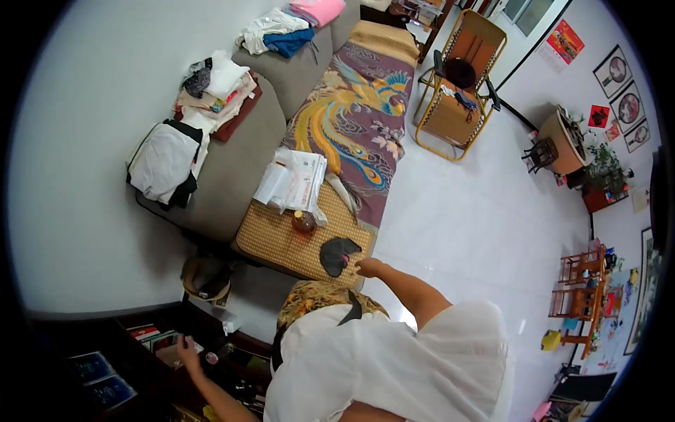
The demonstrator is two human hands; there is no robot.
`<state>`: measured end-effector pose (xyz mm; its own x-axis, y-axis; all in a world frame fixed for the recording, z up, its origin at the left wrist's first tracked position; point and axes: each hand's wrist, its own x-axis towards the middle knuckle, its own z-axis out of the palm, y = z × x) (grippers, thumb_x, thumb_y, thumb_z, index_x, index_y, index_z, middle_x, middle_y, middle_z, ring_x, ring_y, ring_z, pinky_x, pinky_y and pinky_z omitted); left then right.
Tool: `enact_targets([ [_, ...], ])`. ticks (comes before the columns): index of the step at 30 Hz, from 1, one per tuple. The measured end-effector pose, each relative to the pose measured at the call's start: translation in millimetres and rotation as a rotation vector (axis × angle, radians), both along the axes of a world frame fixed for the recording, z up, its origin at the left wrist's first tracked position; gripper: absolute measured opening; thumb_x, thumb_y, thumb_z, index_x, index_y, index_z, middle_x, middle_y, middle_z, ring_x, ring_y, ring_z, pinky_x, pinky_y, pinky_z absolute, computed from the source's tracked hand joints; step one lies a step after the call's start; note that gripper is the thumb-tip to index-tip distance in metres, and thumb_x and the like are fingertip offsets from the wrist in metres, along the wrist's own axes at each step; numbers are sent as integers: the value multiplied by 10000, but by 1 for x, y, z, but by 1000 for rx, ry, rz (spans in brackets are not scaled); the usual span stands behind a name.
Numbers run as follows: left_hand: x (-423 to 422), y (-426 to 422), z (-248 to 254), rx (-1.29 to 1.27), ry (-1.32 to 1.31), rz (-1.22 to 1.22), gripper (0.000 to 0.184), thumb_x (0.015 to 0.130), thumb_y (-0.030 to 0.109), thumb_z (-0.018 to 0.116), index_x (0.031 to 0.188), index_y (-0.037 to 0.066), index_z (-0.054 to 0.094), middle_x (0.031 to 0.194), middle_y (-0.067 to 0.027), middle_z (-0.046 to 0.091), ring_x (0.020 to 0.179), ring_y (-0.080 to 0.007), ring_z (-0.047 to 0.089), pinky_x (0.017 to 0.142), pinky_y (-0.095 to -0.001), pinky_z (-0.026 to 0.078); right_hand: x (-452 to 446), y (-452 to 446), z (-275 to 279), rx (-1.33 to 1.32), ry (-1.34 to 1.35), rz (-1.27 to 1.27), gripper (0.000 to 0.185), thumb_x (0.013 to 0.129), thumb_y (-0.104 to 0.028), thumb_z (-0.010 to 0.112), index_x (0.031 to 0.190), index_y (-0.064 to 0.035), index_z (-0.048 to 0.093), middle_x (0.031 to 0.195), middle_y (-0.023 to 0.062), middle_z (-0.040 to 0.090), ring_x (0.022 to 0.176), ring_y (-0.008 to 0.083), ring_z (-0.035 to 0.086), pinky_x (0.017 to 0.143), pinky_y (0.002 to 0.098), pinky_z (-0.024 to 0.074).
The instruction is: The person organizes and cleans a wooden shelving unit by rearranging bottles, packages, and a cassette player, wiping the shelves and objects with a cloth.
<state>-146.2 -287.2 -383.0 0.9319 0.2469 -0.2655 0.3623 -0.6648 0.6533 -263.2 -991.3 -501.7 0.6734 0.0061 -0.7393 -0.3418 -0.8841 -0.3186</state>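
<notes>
While the right hand (370,268) hangs just beside the dark grey cloth (332,256), its fingers point towards the cloth's nearer edge; whether they touch it, or are curled on anything small, I cannot tell. Well apart, the left hand (188,354) is raised over the dark shelving (140,369), and its grip cannot be made out either. The cloth lies rumpled near the front edge of the woven mat (271,243), a small pink patch showing on the side facing the right hand. It looks soft and light, so I would handle it with thumb and fingertips on a raised fold, lifting rather than dragging across the weave, and keep the wrist low and away from the bottle (304,223).

That bottle, yellow-capped and amber inside, stands on the mat just beyond the cloth, with papers (307,176) and clear plastic behind it. Further along, a purple cover (358,112) with a gold and blue bird runs lengthwise. To its left, the grey sofa (239,162) bears a stack of clothes (165,162). Across the pale glossy floor (457,211) stands a reclining chair (450,123), and near the far wall, a big round planter (560,144) below framed pictures (626,105)
</notes>
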Motion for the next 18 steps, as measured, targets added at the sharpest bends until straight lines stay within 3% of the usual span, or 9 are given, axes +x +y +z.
enact_targets([
  [2,-6,-49,-12,-111,14,-64,470,899,206,620,1297,-21,518,1306,-180,542,1128,-272,539,966,-346,406,25,15,5,21,45,83,483,869,-371,590,1283,-124,566,1182,184,619,1090,377,577,907,461,462],
  [6,-13,-97,-41,-76,236,-290,514,866,216,651,1314,6,512,1132,-148,612,954,-242,580,835,-353,460,64,36,-14,65,-28,168,454,881,-311,571,1296,-126,550,1141,182,629,1016,352,618,855,467,499],
  [8,-22,-136,-14,-97,248,-379,534,859,229,658,1320,7,505,1068,-147,611,896,-234,573,781,-369,466,96,42,-16,70,-59,157,466,879,-306,573,1302,-115,542,1165,185,607,1040,360,600,873,471,489],
  [9,-26,-151,-4,-95,313,-395,530,859,232,658,1320,17,509,1101,-170,610,931,-257,584,806,-367,468,109,47,-13,47,-61,143,479,874,-307,575,1309,-111,535,1205,181,584,1067,368,582,891,473,477],
  [12,-49,-148,-48,-57,255,-499,550,858,271,660,1325,24,506,1204,-198,589,1034,-332,583,883,-402,465,157,58,4,7,-59,139,485,873,-263,561,1326,-100,504,1269,191,527,1129,378,542,916,466,469],
  [14,-56,-162,-32,-32,372,-450,551,859,276,656,1327,27,505,1223,-204,580,1067,-343,574,902,-406,459,182,62,10,-12,-172,133,470,867,-246,564,1314,-110,512,1244,201,535,1145,372,535,921,461,468],
  [17,-66,-181,-16,-53,486,-342,546,863,279,651,1328,34,506,1255,-212,564,1117,-353,558,924,-405,450,224,58,-34,-1,-49,100,470,851,-241,581,1311,-176,508,1252,222,514,1178,393,510,935,486,458],
  [18,-68,-185,-14,-67,513,-304,543,864,278,650,1329,36,507,1266,-215,558,1134,-355,551,930,-403,447,233,61,-35,-51,-122,105,469,849,-248,585,1309,-197,508,1257,235,503,1178,410,502,935,498,453],
])
